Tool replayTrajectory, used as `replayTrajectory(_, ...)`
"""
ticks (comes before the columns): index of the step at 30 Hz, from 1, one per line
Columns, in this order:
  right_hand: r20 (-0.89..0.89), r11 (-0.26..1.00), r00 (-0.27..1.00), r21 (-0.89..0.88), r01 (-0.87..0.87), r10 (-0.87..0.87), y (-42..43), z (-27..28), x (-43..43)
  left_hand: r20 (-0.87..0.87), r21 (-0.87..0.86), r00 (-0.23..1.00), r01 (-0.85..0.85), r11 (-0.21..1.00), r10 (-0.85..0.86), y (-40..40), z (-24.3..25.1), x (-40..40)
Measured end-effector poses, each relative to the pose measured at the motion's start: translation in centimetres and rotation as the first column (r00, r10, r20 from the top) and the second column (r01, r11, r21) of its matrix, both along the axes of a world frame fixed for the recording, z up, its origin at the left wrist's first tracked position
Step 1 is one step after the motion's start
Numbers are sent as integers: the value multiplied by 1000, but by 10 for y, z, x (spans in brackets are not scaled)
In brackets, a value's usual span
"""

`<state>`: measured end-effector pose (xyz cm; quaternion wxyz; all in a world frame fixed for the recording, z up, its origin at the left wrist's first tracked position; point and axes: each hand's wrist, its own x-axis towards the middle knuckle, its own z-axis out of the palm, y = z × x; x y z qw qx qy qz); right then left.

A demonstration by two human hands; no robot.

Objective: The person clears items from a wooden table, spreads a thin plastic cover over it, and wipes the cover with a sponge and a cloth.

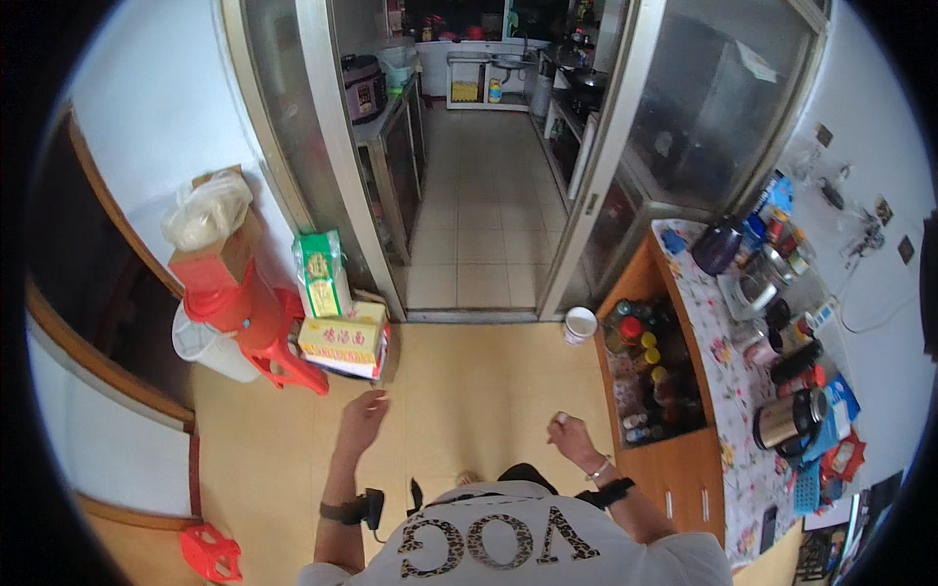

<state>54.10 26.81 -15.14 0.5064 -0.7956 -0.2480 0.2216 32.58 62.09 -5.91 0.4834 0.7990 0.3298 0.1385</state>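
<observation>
My left hand (364, 423) is held out over the floor with its fingers curled and close together. Nearest to it is a yellow-and-white carton (344, 338) bearing writing, and the two are apart. On the carton stands a green and white plastic package (321, 275). My right hand (575, 441) is also in the air, fingers bent, left of the wooden cabinet (663, 469). A small pale spot shows at its thumb; whether it is a nail or a held thing I cannot tell. A white paper-like tub (580, 325) stands on the floor ahead of it.
A sliding glass door (623, 161) opens onto a kitchen with a tiled floor (480, 220). At left, red plastic stools (282, 359) carry a cardboard box (212, 256), beside a white bucket (212, 344). Kettles, a thermos jug (788, 419) and jars crowd the cabinet's flowered cloth (722, 351).
</observation>
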Motion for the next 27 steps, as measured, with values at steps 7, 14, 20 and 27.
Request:
replayTrajectory(7,-89,985,981,-7,173,-172,92,25,162,78,14,954,288,957,-288,76,44,214)
replayTrajectory(14,148,998,988,-31,-49,53,233,2,388,-2,93,971,238,967,-239,186,13,362)
replayTrajectory(20,179,979,969,89,-185,168,386,41,527,41,-18,995,92,996,-91,272,26,474)
replayTrajectory(27,209,935,912,-83,-344,354,529,70,686,-67,-22,995,75,997,-76,404,-7,617)
